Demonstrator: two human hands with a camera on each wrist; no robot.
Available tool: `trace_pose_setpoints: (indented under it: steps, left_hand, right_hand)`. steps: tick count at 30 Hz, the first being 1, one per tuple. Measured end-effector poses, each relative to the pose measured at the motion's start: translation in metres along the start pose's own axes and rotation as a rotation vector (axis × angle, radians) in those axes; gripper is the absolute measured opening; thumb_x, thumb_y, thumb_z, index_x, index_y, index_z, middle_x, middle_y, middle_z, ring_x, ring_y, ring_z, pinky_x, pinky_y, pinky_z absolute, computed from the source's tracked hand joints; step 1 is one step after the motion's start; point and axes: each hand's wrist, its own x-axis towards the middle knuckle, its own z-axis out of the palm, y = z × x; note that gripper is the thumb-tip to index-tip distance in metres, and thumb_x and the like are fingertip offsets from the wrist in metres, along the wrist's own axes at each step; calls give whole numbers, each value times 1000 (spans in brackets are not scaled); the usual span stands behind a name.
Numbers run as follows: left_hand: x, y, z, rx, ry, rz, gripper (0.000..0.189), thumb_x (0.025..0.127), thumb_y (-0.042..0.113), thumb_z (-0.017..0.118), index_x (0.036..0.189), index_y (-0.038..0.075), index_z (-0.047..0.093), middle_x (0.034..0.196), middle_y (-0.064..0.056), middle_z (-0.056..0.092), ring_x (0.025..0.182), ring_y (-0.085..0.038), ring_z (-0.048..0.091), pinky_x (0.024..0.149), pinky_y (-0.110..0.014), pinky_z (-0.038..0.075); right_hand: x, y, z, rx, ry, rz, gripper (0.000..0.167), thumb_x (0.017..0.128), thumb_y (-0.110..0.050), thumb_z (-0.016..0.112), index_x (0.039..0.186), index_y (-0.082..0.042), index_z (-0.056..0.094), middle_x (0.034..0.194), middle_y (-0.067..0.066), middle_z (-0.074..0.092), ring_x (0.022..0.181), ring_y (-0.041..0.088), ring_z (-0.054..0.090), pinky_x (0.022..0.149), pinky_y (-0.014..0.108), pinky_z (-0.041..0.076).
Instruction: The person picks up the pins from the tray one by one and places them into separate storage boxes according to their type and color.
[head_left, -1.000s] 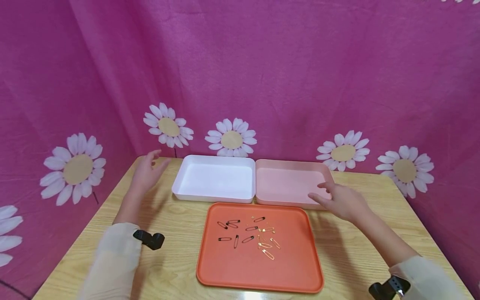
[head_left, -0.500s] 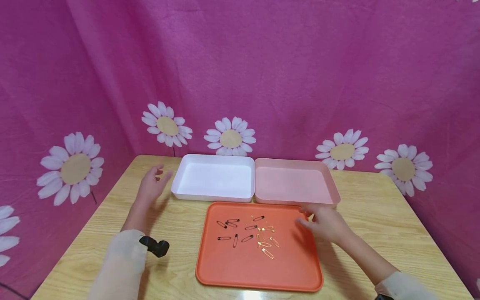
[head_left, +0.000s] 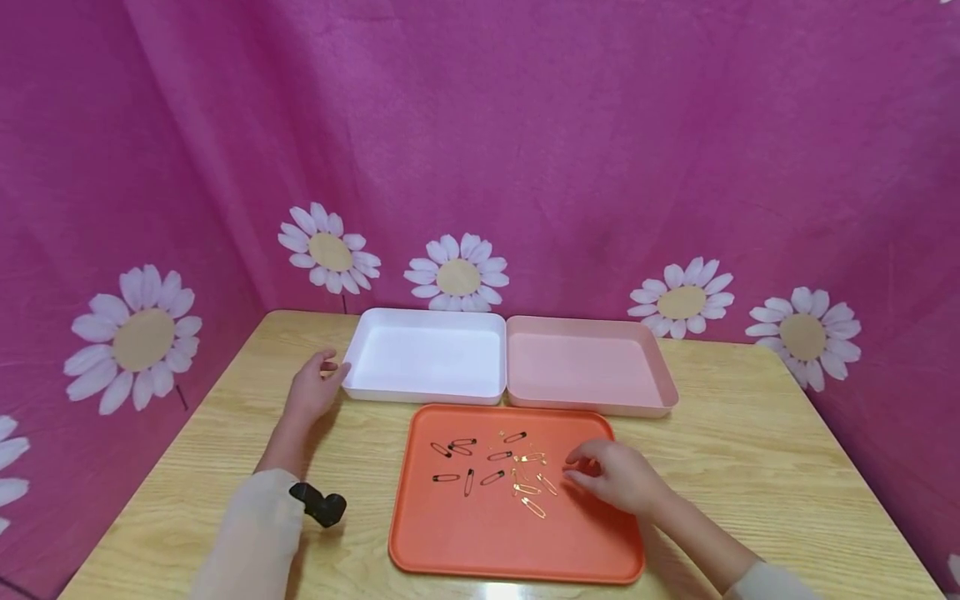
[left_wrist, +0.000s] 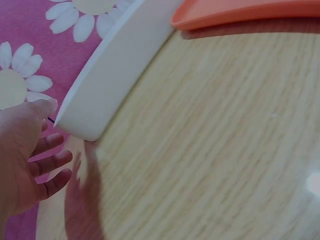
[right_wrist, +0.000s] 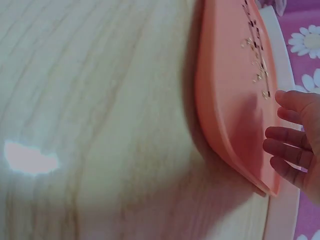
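On the orange tray (head_left: 480, 542) lie several black safety pins (head_left: 492, 478), mostly to the left, and several gold safety pins (head_left: 534, 507) right of them. My right hand (head_left: 618, 477) hovers over the tray's right part, fingers loosely bent, just right of the gold pins and holding nothing. My left hand (head_left: 312, 388) is beside the left end of the white tray (head_left: 427, 396), its thumb close to the rim; whether it touches cannot be told. In the left wrist view its fingers (left_wrist: 52, 159) are relaxed with nothing between them.
A pink tray (head_left: 592, 367) stands right of the white one, both behind the orange tray on the wooden table (head_left: 750, 467). A magenta cloth (head_left: 480, 125) with daisies hangs behind and at the sides.
My right hand has moved from the pink tray's front right edge down and left over the orange tray. My left hand has come nearer, toward the white tray's left side.
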Motion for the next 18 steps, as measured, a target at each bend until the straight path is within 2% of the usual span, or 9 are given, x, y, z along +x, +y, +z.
trace_pose_setpoints:
  steps: [4,11,18]
  left_hand:
    - [0,-3,6,18,-6,16,52,97,26,46,140,-1,35,128,-28,48,116,-39,49,100,-48,39]
    - [-3,-4,10,46,13,36,47,97,21,44,139,-1,38,124,-28,51,111,-39,51,97,-48,40]
    - [-2,-5,11,57,14,43,47,98,20,43,140,1,37,122,-28,52,110,-38,52,96,-48,41]
  right_hand:
    - [-1,-5,7,6,-43,-22,11,80,-27,73,86,-18,70,79,-10,60,72,3,52,64,21,44]
    - [-2,-12,12,-3,-109,-43,13,79,-31,73,85,-20,70,79,-12,53,70,1,47,60,18,41]
    - [-2,-14,13,-61,-88,-109,5,81,-22,71,84,-18,72,78,-11,54,67,0,50,59,18,43]
